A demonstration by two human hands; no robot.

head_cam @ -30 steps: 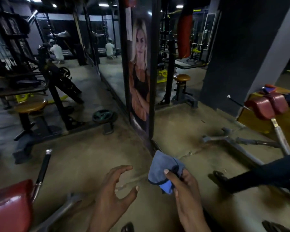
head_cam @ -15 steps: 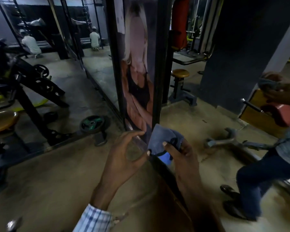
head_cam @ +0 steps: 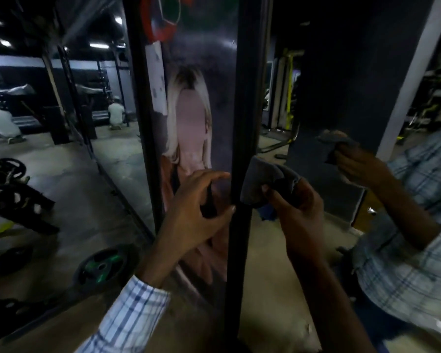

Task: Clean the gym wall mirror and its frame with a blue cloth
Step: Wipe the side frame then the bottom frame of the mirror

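The wall mirror [head_cam: 329, 103] fills the right side and reflects my checked shirt and my hand with the cloth. Its black vertical frame [head_cam: 243, 98] runs down the middle. My right hand [head_cam: 298, 215] grips a bunched blue cloth [head_cam: 262, 182] and holds it against the frame at its mirror edge. My left hand [head_cam: 196, 212] hovers just left of the frame, in front of a poster [head_cam: 196, 138] of a blonde woman. Its fingers are loosely curved and hold nothing, and the thumb tip is at the frame's edge.
A second black post [head_cam: 143, 123] borders the poster on the left, with another mirror panel beyond it. A weight plate [head_cam: 105, 268] lies on the concrete floor at lower left. Dark gym machines [head_cam: 10, 189] stand at the far left. Two people crouch in the distance.
The view has come closer to the mirror and tilted up. Both hands have risen along the frame, the cloth still in my right hand, and my reflection now fills the right side.
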